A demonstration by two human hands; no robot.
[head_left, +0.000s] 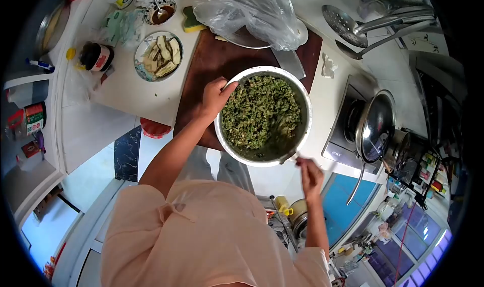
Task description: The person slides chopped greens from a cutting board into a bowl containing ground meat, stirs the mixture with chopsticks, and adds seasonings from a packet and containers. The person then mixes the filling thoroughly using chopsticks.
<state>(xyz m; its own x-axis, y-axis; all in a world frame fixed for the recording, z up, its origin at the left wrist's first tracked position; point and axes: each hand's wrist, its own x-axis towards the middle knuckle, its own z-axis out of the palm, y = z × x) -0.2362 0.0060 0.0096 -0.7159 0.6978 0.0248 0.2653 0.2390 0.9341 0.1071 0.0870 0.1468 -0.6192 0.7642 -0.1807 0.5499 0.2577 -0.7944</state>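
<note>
Our left hand [216,98] grips the left side of the metal bowl [262,70], thumb over the rim. Our right hand [310,178], closed around the handle of a utensil [289,157], is just beyond the near right rim; the utensil crosses that rim, and blur keeps us from telling its kind. Inside the bowl we see a chopped green mixture [259,110], heaped toward the left. The bowl is over the near right part of a brown cutting board [201,67]. Just beyond it we find a cleaver blade [290,63], and farther off a clear plastic bag [247,12]. To the left is a plate [144,74] of pale slices [164,49], with a sponge [191,20] on its far right. To the right we have a cooktop [334,141] and a lidded pan [378,128].
</note>
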